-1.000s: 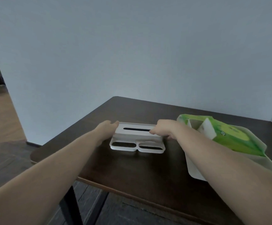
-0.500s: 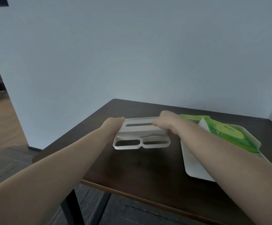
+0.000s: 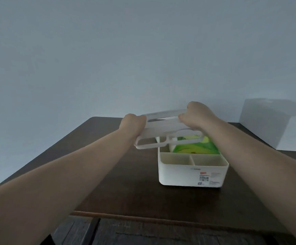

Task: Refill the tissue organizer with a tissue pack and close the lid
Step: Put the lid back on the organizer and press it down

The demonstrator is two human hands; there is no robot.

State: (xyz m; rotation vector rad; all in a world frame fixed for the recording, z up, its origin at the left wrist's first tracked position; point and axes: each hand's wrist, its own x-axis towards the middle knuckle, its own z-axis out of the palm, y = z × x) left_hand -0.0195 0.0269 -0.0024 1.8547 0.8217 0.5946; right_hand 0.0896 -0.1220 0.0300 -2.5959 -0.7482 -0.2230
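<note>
Lid (image 3: 163, 128) lifted over organizer (image 3: 193, 172) | both hands grip its ends | green tissue pack (image 3: 196, 147) inside

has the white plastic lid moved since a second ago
Yes. The white plastic lid, held by both hands, has left the dark wooden table and gone up and rightward, now partly above the white organizer box.

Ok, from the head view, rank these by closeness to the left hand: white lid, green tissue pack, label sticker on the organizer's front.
1. White slotted plastic lid: in the left hand's grip.
2. Green tissue pack: rightward, inside the organizer.
3. Label sticker: farthest, low on the front wall.
</note>
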